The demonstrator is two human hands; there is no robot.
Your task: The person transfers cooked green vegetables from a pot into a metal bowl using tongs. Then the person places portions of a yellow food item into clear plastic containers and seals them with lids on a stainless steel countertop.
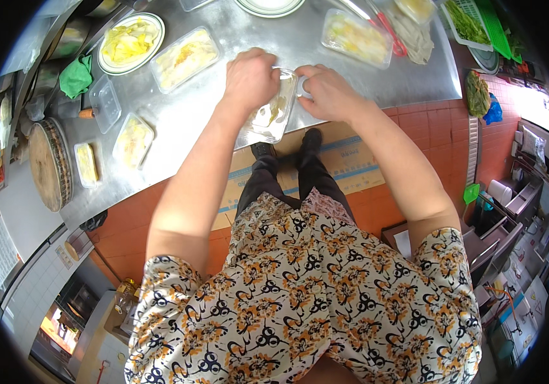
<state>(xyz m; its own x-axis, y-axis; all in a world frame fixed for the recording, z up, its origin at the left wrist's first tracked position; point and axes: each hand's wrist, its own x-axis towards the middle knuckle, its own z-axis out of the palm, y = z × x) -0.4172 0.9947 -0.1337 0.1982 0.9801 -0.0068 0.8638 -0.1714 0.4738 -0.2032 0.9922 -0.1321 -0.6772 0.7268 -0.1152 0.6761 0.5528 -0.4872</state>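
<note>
A clear plastic food container with pale food inside lies at the steel table's near edge, its surface shiny with glare. My left hand is curled over its far left part, fingertips partly hidden. On its right side, my right hand has thumb and forefinger bent around a small whitish round thing, which I cannot identify. To the left lies a filled clear container of pale leafy food. Another filled container lies to the right, near red-handled tongs.
A plate of cut yellow-green cabbage, a green cloth, an empty clear tray and smaller filled containers occupy the left. A round wooden chopping block stands beyond them. A grey cloth lies right; flattened cardboard covers the floor.
</note>
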